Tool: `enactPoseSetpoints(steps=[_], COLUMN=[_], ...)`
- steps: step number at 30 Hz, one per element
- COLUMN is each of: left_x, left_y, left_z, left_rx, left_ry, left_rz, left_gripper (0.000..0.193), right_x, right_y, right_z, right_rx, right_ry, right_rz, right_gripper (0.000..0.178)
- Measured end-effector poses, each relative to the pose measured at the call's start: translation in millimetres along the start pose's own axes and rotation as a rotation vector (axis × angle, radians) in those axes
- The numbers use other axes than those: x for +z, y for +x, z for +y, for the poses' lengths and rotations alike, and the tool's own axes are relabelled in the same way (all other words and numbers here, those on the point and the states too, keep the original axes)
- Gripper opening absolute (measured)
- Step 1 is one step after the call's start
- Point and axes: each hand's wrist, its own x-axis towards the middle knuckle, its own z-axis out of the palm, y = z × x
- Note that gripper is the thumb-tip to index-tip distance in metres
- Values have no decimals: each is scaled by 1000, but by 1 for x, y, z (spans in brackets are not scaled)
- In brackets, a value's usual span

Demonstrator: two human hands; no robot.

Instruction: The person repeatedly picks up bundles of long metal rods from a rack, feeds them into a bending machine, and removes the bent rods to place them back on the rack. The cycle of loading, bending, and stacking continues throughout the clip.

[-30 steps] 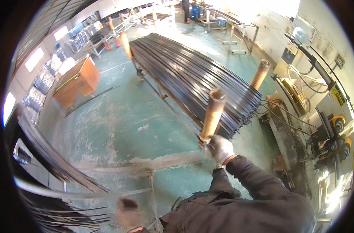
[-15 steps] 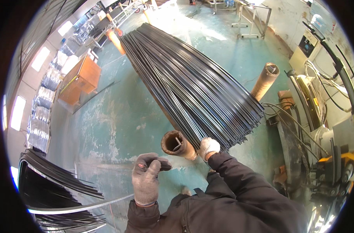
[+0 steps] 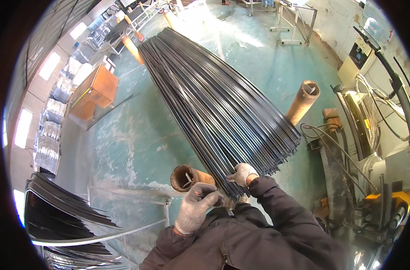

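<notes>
Black rods (image 3: 209,108) stretch toward eleven o'clock; the right hand (image 3: 243,174) is nearer, touching their close ends.
Its grip I can't judge; the left hand (image 3: 195,211) curls its fingers at eight o'clock from it, hold unclear. The nine-o'clock brown tube (image 3: 199,176) and one-o'clock brown tube (image 3: 301,106) each contain a metal bar.

Bright daylight glares white on the floor (image 3: 234,33) beyond the far end of the black rods (image 3: 209,94), whose tops carry shiny streaks. Windows (image 3: 49,66) left of the rods are blown out. Fisheye distortion bows the rods; black fills the corners.
</notes>
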Motion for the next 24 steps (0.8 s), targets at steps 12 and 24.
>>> enactPoseSetpoints(steps=[12, 24], left_x=[-11, -65], left_y=[43, 29], left_z=[-51, -73], left_rx=[-125, -93], left_ry=[126, 176], left_rz=[-160, -185], left_gripper=[26, 20], right_x=[-16, 62], right_y=[-36, -1], right_z=[10, -14], right_rx=[106, 136], right_ry=[1127, -43], right_rz=[-255, 198], right_gripper=[45, 51])
